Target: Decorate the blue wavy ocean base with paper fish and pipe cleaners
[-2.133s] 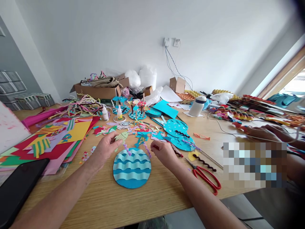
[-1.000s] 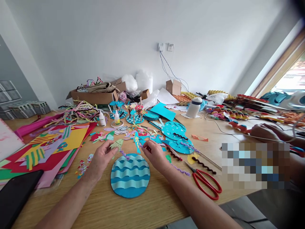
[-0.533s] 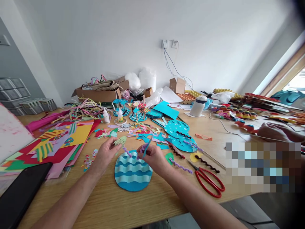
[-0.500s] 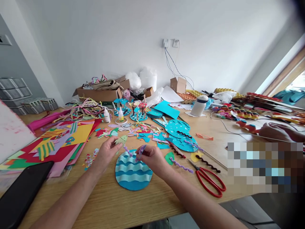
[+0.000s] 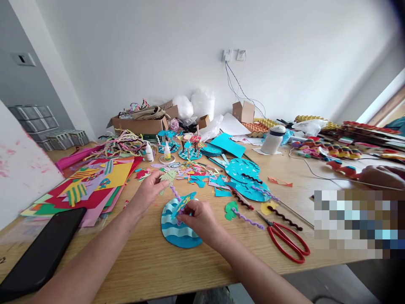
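Observation:
My left hand (image 5: 152, 185) pinches a light green paper fish (image 5: 169, 177) above the far edge of a blue wavy paper disc (image 5: 177, 240). A purple fuzzy stem (image 5: 175, 192) runs down from this fish toward my other hand. Over the disc, my right hand (image 5: 199, 217) is closed on a blue paper fish (image 5: 185, 203) with yellow patches; its fingertips hide part of the fish and the stem's lower end. To the right lie a green paper leaf shape (image 5: 232, 210) with a purple stem and red-handled scissors (image 5: 287, 241).
Coloured paper sheets (image 5: 85, 181) and a black phone (image 5: 44, 253) lie at left. Glue bottles (image 5: 167, 150), paper scraps (image 5: 202, 179) and blue discs (image 5: 242, 169) sit farther back. A white bottle (image 5: 272, 141) stands at right; another person's hand (image 5: 382, 175) shows at the far right.
The view has swung slightly left. The blue fish in my right hand has turned, so its yellow-patched face shows. My right hand has come down a little over the disc.

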Available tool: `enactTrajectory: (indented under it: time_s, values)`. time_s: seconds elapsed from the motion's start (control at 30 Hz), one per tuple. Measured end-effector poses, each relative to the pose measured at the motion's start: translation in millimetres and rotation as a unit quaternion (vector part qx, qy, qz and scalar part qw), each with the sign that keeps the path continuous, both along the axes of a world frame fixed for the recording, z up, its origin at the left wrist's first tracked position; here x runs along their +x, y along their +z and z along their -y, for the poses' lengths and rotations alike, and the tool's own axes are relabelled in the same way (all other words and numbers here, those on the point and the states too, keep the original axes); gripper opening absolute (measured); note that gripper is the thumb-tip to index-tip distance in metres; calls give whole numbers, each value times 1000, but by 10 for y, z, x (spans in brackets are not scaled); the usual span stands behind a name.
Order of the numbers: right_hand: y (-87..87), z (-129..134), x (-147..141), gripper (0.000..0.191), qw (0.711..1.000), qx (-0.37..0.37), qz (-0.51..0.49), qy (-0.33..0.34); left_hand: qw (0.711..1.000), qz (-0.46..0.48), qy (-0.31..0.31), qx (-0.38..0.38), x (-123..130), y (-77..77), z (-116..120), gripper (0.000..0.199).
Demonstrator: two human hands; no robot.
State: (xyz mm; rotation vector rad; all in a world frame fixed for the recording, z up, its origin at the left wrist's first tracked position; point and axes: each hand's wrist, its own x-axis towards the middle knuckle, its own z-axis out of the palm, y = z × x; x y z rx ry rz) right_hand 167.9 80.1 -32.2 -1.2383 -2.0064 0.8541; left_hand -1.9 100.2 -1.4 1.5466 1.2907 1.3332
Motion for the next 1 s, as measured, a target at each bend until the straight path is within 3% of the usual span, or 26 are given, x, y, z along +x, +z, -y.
enactTrajectory:
  time_s: [0.23,0.4,0.57,0.8,0.9,1.0]
  values:
    - [51,-143,296,10,998,-15,-33,-42,999,30,-11,-22,29,-11,4,17]
    - [94,-325,391,9,1000,0,-25,-14,998,47,-18,-39,62,45,-34,12]
    - [5,-461,459,9,998,4,-1,-60,991,125,-1,-43,49,35,-42,17]
    - [-187,-558,568,6,991,-6,69,-115,951,301,-22,-69,30,61,29,24]
    - [-141,-515,612,9,983,13,99,-151,934,348,-33,-73,39,72,67,24]
    - [17,-388,612,10,977,50,104,-177,920,383,-34,-72,52,76,118,23]
